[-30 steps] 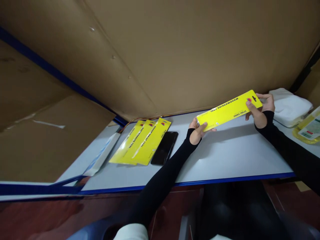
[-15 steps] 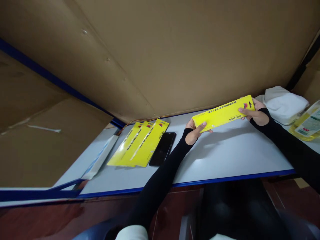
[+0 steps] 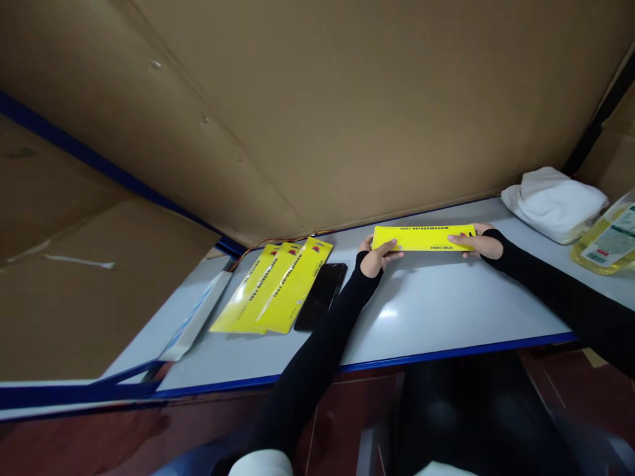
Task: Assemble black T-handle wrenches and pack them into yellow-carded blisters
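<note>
A yellow spoke shave package (image 3: pixel 421 238), printed "WOODWORKING TOOL" upside down to me, is held level just over the tabletop. My left hand (image 3: pixel 380 254) grips its left end, thumb on the printed face. On the right end my right hand (image 3: pixel 476 242) is closed the same way, fingers underneath. To the left, three similar yellow packages (image 3: pixel 292 291) lie overlapping on the table. Beside them is a black smartphone (image 3: pixel 320 297), partly hidden by my left sleeve.
A white cloth bundle (image 3: pixel 553 201) and a bottle of yellow liquid (image 3: pixel 610 241) stand at the right end of the white table (image 3: pixel 446 304). A long white box (image 3: pixel 198 314) lies at the left. Behind rises a brown cardboard wall (image 3: pixel 347 112).
Both hands have lowered the package and brought it left. Its right end has dropped, so it is now level instead of slanted, with its face tipped more edge-on.
</note>
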A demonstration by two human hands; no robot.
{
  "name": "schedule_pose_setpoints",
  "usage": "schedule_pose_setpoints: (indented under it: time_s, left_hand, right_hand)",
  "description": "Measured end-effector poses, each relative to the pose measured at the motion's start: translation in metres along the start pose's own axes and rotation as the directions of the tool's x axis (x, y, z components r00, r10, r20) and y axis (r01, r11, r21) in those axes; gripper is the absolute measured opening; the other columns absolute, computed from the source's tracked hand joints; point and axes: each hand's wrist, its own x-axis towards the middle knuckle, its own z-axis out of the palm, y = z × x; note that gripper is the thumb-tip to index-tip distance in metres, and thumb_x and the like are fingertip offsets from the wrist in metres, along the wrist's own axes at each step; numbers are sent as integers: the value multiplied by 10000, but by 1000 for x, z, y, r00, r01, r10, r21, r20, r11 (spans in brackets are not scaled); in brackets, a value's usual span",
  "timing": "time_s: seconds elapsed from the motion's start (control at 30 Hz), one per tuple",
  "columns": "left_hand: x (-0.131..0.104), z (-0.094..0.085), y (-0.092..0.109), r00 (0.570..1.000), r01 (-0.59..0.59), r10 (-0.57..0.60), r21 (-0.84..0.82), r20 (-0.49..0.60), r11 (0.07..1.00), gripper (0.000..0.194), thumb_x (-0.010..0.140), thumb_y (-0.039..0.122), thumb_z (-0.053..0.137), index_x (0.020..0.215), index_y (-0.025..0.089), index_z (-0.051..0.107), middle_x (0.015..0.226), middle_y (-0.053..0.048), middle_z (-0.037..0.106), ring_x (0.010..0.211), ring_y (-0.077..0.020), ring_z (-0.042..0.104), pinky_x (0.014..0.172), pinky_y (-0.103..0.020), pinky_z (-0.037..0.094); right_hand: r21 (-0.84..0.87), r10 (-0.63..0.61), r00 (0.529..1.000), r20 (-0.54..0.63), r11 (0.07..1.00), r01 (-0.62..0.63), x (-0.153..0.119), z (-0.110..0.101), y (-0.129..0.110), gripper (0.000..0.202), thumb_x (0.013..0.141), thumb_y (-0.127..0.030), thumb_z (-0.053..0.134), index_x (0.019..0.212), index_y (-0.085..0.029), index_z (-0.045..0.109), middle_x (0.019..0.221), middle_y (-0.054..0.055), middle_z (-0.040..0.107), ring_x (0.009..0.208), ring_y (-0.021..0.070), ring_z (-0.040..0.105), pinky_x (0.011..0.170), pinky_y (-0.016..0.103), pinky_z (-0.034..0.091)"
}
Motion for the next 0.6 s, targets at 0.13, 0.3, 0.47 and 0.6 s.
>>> schedule_pose_setpoints:
  time_s: [0.13,0.3,0.47,0.6]
  left_hand:
    - [-2,3,-7,1000,-8,9,22,-30,1000,750,575,52,941,1225,147,580,938,-89,764,805,-270,776,677,-396,678]
    - [-6,6,-10,1000,-15,16,33,-23,999,724,593,35,918,1219,167,578,948,-72,759,767,-226,760,635,-336,666]
    - [-8,10,-11,999,-17,19,48,-36,999,713,590,44,911,1215,165,589,963,-87,764,771,-233,762,623,-329,654]
    - [-9,9,-2,999,20,-18,47,-42,999,714,564,90,942,1204,147,630,912,-81,768,786,-263,767,662,-381,667]
  right_hand:
    - [13,57,998,-34,998,-57,1,1,1,374,538,-95,1030,757,-151,732,969,137,827,710,185,752,373,179,561]
    - [20,75,997,-35,997,-75,0,-3,-4,343,587,-63,1002,783,-141,732,980,146,826,692,181,748,364,180,559]
    - [16,79,996,-39,997,-78,-2,-1,-3,351,595,-68,1002,784,-144,716,970,135,825,689,175,748,367,176,565]
    - [36,73,995,-74,997,-70,4,-6,2,486,511,-90,1042,819,-161,673,971,139,822,710,198,765,372,197,576]
